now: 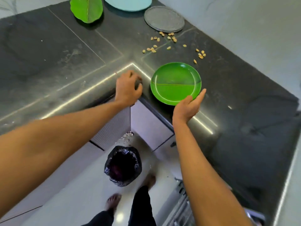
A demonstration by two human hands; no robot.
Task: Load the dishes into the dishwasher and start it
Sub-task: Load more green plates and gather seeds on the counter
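A dark stone counter (pixel 48 51) runs in an L around an inner corner, its polished edge catching the light. Pale nut shells (pixel 153 50) lie scattered across its far part. Below it stand white cabinets (pixel 146 121). On the light floor (pixel 78 193) a bin lined with a black bag (pixel 123 167) stands near the cabinets, with small debris (pixel 126 137) just behind it.

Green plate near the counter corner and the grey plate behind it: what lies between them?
Scattered pale nut-like bits lie on the dark countertop between the green plate and the grey plate, and nothing else. The head view shows it.
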